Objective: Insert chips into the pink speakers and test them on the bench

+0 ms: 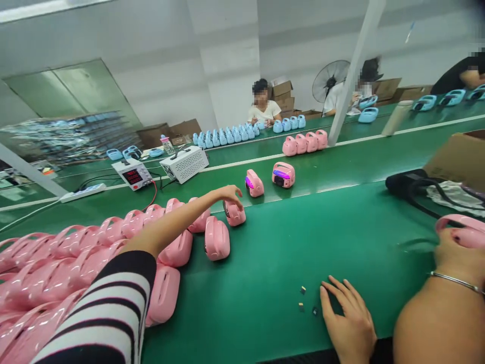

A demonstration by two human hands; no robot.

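My left hand [346,321] lies flat on the green belt [273,273], fingers spread and holding nothing. Three tiny dark parts [303,298] sit just left of its fingertips. At the right edge, my right hand [452,255], with a thin bracelet on the wrist, grips a pink handled device [464,230]; part of it is out of frame. From the lower left, a co-worker's arm in a striped sleeve [109,308] reaches across, and their hand [227,193] rests on another pink device [235,214].
A heap of pink devices [56,263] fills the left. Two lit pink devices [283,174] stand on the far lane beside a white box [185,163] and a power supply [132,174]. A black bag [407,183] and cardboard box [460,156] sit right. People work opposite.
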